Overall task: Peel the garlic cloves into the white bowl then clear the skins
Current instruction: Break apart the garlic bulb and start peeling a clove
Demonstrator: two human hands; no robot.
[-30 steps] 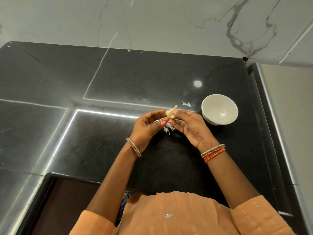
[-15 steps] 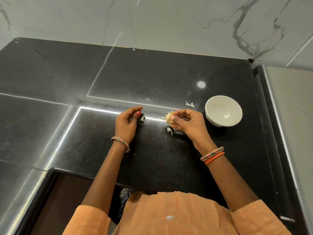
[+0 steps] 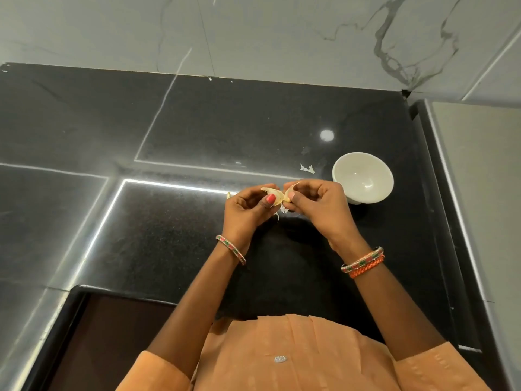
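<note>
Black polished stone forms the surface (image 3: 174, 244), backed by a wall of white marble tile (image 3: 282, 35) with grey veining. Both hands are raised over the surface, close together. The left hand (image 3: 248, 210) holds a garlic clove (image 3: 274, 194); its fingers (image 3: 270, 199) are curled, thumb pressed on the clove's skin. The right hand (image 3: 315, 206) pinches a second garlic piece (image 3: 288, 193) between thumb and curled fingers. The two pieces sit just beside each other; contact between them cannot be determined. The white bowl (image 3: 362, 176) stands on the surface just right of the right hand. One loose skin (image 3: 307, 168) lies on the surface left of the bowl. More skin scraps (image 3: 282, 211) show below the hands. Bangles encircle both wrists; the right wrist carries an orange thread band (image 3: 366, 268).
</note>
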